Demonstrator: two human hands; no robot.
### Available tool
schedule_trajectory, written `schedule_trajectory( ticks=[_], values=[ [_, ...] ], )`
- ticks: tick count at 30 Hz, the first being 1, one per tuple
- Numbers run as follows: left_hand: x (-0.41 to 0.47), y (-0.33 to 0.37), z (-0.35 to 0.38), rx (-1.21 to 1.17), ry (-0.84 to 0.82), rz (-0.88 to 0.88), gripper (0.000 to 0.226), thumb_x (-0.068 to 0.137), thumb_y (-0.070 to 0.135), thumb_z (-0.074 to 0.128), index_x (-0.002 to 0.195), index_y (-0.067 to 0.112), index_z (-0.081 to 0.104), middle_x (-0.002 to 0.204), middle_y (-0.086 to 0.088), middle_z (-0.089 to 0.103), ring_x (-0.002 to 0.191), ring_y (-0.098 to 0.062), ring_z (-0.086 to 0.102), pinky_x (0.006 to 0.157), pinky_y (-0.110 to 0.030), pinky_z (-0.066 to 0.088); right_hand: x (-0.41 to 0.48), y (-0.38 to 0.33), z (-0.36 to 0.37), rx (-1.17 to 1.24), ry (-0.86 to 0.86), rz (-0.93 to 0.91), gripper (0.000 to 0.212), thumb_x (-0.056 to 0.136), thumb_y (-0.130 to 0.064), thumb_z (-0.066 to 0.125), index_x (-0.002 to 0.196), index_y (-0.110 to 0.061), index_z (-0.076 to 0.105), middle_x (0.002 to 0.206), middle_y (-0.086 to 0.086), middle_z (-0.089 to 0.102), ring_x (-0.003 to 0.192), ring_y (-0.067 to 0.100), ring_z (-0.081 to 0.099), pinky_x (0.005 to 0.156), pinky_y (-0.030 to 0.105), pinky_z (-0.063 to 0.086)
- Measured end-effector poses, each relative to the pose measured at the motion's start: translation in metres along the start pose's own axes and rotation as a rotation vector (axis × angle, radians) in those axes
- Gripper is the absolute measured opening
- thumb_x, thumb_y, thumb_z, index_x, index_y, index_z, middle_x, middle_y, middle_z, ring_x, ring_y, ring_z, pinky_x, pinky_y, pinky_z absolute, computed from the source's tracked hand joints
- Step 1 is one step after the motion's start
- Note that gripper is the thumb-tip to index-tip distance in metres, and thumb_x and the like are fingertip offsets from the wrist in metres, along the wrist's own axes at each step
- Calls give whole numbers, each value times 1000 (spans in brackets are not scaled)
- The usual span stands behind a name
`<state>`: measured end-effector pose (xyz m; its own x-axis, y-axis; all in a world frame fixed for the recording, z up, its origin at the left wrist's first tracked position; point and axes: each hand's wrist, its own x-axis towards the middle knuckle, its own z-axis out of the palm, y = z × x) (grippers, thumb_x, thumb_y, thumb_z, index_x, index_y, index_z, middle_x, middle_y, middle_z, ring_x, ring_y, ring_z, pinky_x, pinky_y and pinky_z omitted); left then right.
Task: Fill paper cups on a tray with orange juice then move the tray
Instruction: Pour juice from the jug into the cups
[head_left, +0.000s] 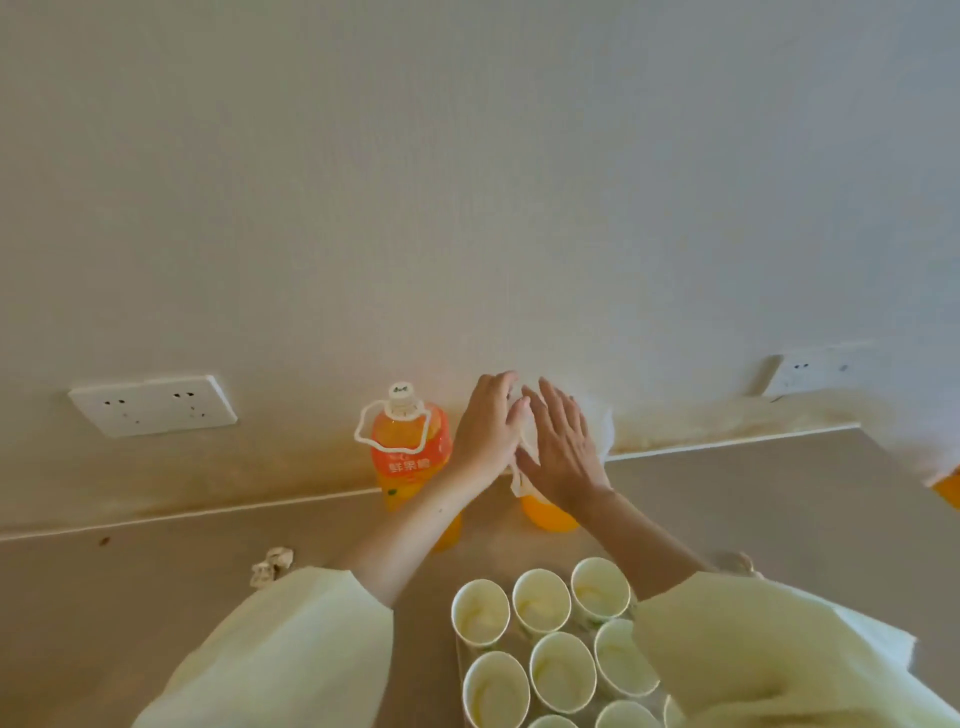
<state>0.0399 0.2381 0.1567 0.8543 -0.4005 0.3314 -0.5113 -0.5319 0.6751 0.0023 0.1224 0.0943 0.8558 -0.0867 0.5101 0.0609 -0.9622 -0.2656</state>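
Note:
Several empty paper cups (540, 600) stand close together on a tray (459, 657) at the bottom centre. One orange juice bottle (408, 447) with a white cap and white carry loop stands against the wall. Just right of it is a second juice bottle (548, 512), of which only the orange base shows. My left hand (485, 428) curls over its top, where something white (519, 480) hangs down. My right hand (563, 447) lies flat against the bottle's right side with straight fingers. More white material (600, 421) shows behind my right hand.
The beige counter (753, 519) meets the wall just behind the bottles. A crumpled scrap of paper (272, 564) lies at the left. Wall sockets sit at the left (153, 405) and right (800, 371). An orange object (948, 491) shows at the right edge.

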Motion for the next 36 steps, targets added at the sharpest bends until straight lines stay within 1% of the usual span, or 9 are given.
schedule_trajectory(
  ticks=[6,9,12,16,19,23,25,30,36],
  values=[
    [-18,-33,61,-233,-159,-458,55,95,46,46,130,3,43,124,-17,50,117,-29,49,95,-33,40,-33,72,-12,297,-211,592,128,71,-55,77,153,-10,-11,160,19,-6,148,33,1,119,45,8],
    [-25,-55,85,-426,-308,-621,48,93,51,49,115,8,48,107,-6,59,102,-20,57,80,-19,43,-39,95,1,396,-473,750,138,67,-45,85,150,-8,-18,161,14,-9,149,28,-6,121,41,3],
    [-29,-80,112,-469,-272,-633,71,69,77,58,104,15,56,99,-3,65,95,-17,61,87,-29,48,-37,105,13,578,-557,808,136,65,-25,90,151,-8,-15,161,11,-4,149,25,4,120,41,13],
    [-24,-79,111,-523,-266,-608,68,64,63,65,103,8,57,91,-6,55,81,-13,52,71,-19,42,-32,105,25,701,-543,807,137,57,-8,93,151,-6,-7,155,12,17,144,27,25,114,43,30],
    [-22,-85,119,-521,-297,-560,69,68,48,74,115,4,50,95,-5,52,83,-9,52,71,-12,43,-35,109,40,735,-504,765,144,46,-17,97,150,-6,-3,151,12,20,140,24,28,110,41,36],
    [-21,-78,121,-444,-261,-575,25,87,30,67,79,18,46,73,0,39,56,4,43,56,-11,34,-37,113,51,813,-468,745,136,38,-19,95,146,-10,14,141,8,35,129,19,39,99,33,43],
    [-21,-79,123,-448,-232,-563,19,97,23,53,78,24,49,79,-6,48,62,3,47,58,-10,36,-37,115,53,842,-463,734,129,39,-21,92,144,-14,18,136,4,41,127,20,44,100,37,45],
    [-15,-75,122,-493,-188,-621,20,92,36,58,77,24,54,82,-6,55,68,-7,50,58,-14,38,-37,122,55,846,-486,714,136,33,-43,92,146,-29,18,136,-2,46,126,20,46,101,45,46],
    [-14,-77,129,-451,-94,-644,72,53,88,52,73,19,54,74,-4,57,71,-16,55,71,-33,41,-31,121,43,862,-510,676,133,34,-44,91,144,-32,18,135,-4,47,126,19,46,102,46,46]
  ],
)
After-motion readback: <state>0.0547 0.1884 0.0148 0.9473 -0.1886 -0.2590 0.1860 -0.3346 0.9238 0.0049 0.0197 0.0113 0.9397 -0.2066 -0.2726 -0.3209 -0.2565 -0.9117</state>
